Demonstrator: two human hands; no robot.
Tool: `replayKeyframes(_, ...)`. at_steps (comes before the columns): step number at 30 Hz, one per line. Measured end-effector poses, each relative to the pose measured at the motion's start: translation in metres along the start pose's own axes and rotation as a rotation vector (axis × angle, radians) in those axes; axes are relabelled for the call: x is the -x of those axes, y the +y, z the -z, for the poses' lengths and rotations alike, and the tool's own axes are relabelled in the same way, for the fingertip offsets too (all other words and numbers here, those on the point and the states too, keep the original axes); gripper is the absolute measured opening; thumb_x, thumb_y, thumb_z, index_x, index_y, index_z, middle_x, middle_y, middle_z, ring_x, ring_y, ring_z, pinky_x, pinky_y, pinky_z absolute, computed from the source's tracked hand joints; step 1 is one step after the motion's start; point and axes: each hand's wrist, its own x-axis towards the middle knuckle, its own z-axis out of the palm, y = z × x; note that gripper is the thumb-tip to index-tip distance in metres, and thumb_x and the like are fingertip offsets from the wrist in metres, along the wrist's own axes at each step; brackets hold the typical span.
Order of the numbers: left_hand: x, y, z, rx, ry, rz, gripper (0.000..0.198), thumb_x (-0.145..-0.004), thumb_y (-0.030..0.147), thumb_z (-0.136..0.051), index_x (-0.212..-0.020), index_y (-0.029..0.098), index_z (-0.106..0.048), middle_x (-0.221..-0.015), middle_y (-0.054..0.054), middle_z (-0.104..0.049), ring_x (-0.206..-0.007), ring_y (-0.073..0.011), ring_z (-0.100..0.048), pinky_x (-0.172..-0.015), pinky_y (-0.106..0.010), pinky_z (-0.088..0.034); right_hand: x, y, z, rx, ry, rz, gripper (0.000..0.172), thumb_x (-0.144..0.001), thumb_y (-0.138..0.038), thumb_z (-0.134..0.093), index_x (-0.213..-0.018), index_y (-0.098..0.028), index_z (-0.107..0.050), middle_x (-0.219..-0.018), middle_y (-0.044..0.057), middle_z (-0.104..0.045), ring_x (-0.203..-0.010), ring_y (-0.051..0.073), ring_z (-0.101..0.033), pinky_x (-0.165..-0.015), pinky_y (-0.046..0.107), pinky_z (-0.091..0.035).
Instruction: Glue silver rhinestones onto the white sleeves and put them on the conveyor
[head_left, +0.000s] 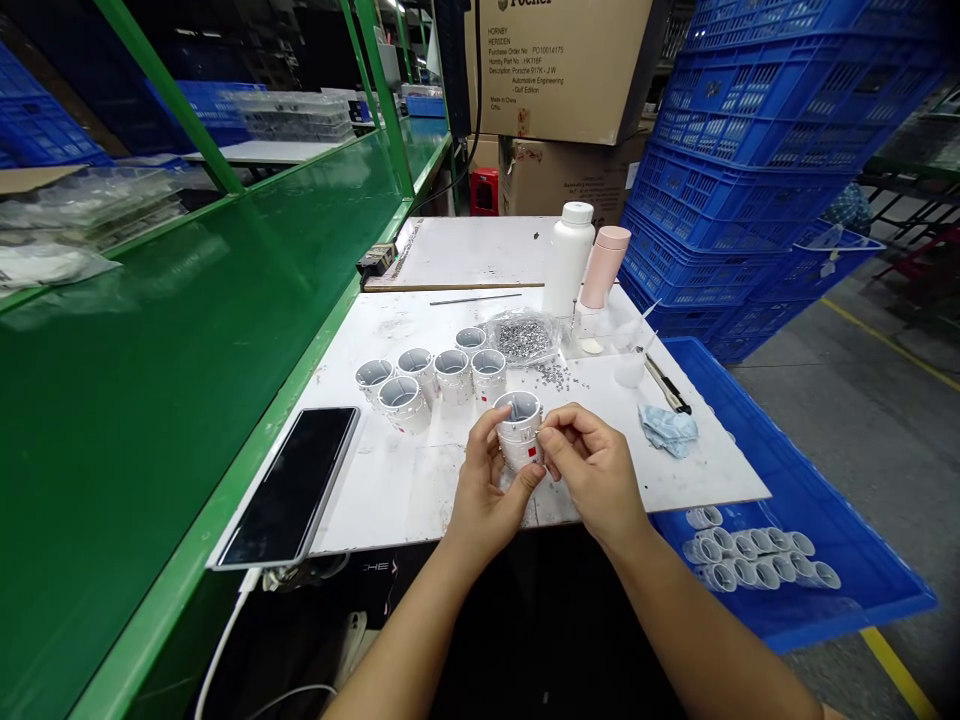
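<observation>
I am working at a white board (405, 500) beside a blue crate (862, 590) holding rows of white sleeves (750, 555); six more sleeves (454, 378) are standing near a bag of metal bits (521, 338). My left hand (484, 500) is cradling one sleeve (519, 428) upright above the board, while my right hand (592, 465) is pinching something too small to make out.

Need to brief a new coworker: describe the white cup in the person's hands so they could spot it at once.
On the white work board beside the long green bench, several white, grey-lined round cups stand together. Just in front of them, one white, grey-lined cup sits in the person's left hand, the right hand at its side: the only cup held.
</observation>
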Motion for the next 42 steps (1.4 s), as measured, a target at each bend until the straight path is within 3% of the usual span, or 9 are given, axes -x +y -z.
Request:
replayKeyframes(13,0.006,-0.013,0.005,-0.314,0.027,-0.274,0.064,-0.083,0.012,-0.065,-0.137,0.033,-0.037,-0.126,-0.009,-0.054,-0.113,-0.0211,-0.060,-0.097,-0.039,-0.048,0.001,-0.004,0.005,-0.205,-0.024,-0.085,0.015,-0.078,-0.020,-0.070,-0.078,-0.018,-0.055,-0.070,-0.005,-0.056,-0.052,0.004,-0.043,-0.049,0.018,-0.035)
replayKeyframes(22,0.006,-0.013,0.004,-0.397,0.057,-0.342,0.062,-0.082,0.011,-0.065,-0.135,0.032,-0.041,-0.123,-0.008,-0.055,-0.111,-0.0209,-0.060,-0.098,-0.040,-0.047,0.001,-0.002,0.006,-0.232,-0.021,-0.102,0.016,-0.077,-0.023,-0.072,-0.078,-0.018,-0.056,-0.072,-0.004,-0.056,-0.052,0.004,-0.042,-0.049,0.019,-0.033)
replayKeyframes(33,0.004,0.001,-0.001,-0.089,0.067,-0.031,0.061,-0.083,0.023,-0.068,-0.135,0.031,-0.037,-0.132,-0.011,-0.053,-0.116,-0.0222,-0.058,-0.099,-0.040,-0.047,0.002,-0.005,0.006,-0.241,0.053,-0.145,0.023,-0.076,-0.029,-0.075,-0.078,-0.018,-0.055,-0.063,-0.006,-0.050,-0.045,0.004,-0.033,-0.040,0.017,-0.024)
replayKeyframes(39,-0.003,0.008,0.000,0.066,0.096,0.095,0.070,-0.081,0.027,-0.072,-0.138,0.032,-0.031,-0.119,-0.008,-0.059,-0.104,-0.0186,-0.062,-0.092,-0.034,-0.049,-0.024,-0.018,0.050,-0.043,0.222,0.040,0.014,-0.083,-0.031,-0.066,-0.082,-0.019,-0.059,-0.059,-0.004,-0.052,-0.047,0.008,-0.043,-0.041,0.020,-0.031)
replayKeyframes(42,-0.006,0.010,0.002,0.096,0.094,0.158,0.074,-0.080,0.028,-0.073,-0.139,0.032,-0.029,-0.111,-0.005,-0.062,-0.094,-0.0158,-0.064,-0.090,-0.033,-0.050,-0.043,-0.021,0.069,0.278,0.147,0.084,0.013,-0.085,-0.030,-0.061,-0.083,-0.018,-0.064,-0.067,0.000,-0.058,-0.053,0.011,-0.051,-0.045,0.023,-0.037)
